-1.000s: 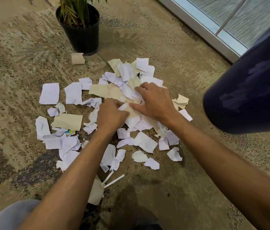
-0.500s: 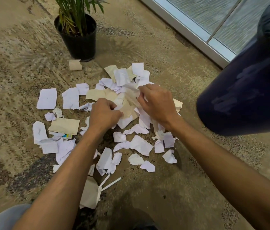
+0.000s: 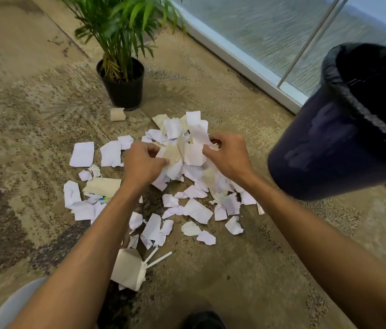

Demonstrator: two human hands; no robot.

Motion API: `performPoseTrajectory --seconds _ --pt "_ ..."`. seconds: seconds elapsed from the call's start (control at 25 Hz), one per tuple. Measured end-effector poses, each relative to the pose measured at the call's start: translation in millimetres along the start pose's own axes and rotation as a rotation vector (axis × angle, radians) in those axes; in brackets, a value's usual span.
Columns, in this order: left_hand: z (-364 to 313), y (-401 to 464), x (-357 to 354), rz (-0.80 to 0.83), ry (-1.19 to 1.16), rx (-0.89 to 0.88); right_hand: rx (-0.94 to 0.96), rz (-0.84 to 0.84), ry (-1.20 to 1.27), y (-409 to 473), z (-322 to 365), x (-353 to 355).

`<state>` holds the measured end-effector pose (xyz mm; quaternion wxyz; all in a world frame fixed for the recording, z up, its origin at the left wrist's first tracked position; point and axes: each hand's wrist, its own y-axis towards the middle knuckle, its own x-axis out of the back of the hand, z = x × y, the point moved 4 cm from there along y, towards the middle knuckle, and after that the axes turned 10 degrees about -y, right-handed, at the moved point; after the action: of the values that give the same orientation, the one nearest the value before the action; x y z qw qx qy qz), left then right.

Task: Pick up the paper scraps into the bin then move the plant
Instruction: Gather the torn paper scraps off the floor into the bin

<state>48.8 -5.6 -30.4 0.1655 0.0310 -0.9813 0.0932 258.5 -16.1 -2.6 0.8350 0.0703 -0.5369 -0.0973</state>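
From the head camera, the left hand (image 3: 143, 163) and right hand (image 3: 228, 156) each curl their fingers round one bunch of paper scraps (image 3: 182, 153) above the littered carpet (image 3: 246, 269); the gathering step seems underway; next, carry it right into the bin (image 3: 343, 138); the plant (image 3: 123, 84) waits behind.

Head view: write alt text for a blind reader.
Two bare hands, left hand and right hand, gather a bunch of white and tan paper scraps from patterned carpet. A dark blue bin stands right; a black-potted green plant behind.
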Motion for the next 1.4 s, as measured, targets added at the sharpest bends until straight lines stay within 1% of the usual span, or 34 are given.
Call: performPoseTrajectory --seconds 0.08,0.16,0.24,0.32,0.4,0.52,0.6,0.68,0.8,0.84,0.92,0.96,1.0,1.12,1.2,1.28,1.4 --pt "-21 -10 9 -0.033 -0.085 -0.054 -0.004 -0.073 0.062 0 10 30" --pt "-48 -23 13 -0.005 -0.175 -0.113 0.01 -0.156 0.103 -3 21 68" --pt "-86 -40 11 0.035 -0.211 -0.184 0.027 -0.27 0.114 -8 26 112" --pt "-128 -53 4 0.06 -0.237 -0.254 0.006 -0.369 0.111 -15 25 155" --pt "-176 -67 -11 0.097 -0.281 -0.327 -0.044 -0.496 0.046 -27 15 202" --pt "-248 -84 -47 0.119 -0.283 -0.479 -0.116 -0.654 -0.144 -42 -8 270" --pt "-288 -94 -79 0.124 -0.273 -0.549 -0.159 -0.678 -0.225 -51 -28 308" --pt "-309 -102 -118 0.15 -0.244 -0.542 -0.23 -0.659 -0.222 -58 -52 334" --pt "-313 -108 -177 0.206 -0.187 -0.453 -0.325 -0.616 -0.146 -67 -86 347" --pt "-311 -109 -192 0.257 -0.177 -0.42 -0.348 -0.564 -0.129 -69 -95 344" --pt "-309 -112 -213 0.411 -0.149 -0.369 -0.399 -0.424 -0.13 -70 -108 332" --pt "-309 -115 -217 0.475 -0.111 -0.395 -0.415 -0.387 -0.148 -71 -111 326" --pt "-310 -118 -217 0.498 -0.073 -0.458 -0.411 -0.395 -0.173 -73 -111 322" --pt "-301 -121 -189 0.4 -0.065 -0.665 -0.261 -0.505 -0.269 -79 -89 309" --pt "-279 -120 -160 0.35 -0.113 -0.728 -0.136 -0.502 -0.301 -76 -67 292" --pt "-245 -115 -129 0.311 -0.142 -0.718 -0.024 -0.456 -0.292 -71 -46 271" --pt "-176 -99 -76 0.234 -0.151 -0.592 0.089 -0.331 -0.247 -57 -21 228"
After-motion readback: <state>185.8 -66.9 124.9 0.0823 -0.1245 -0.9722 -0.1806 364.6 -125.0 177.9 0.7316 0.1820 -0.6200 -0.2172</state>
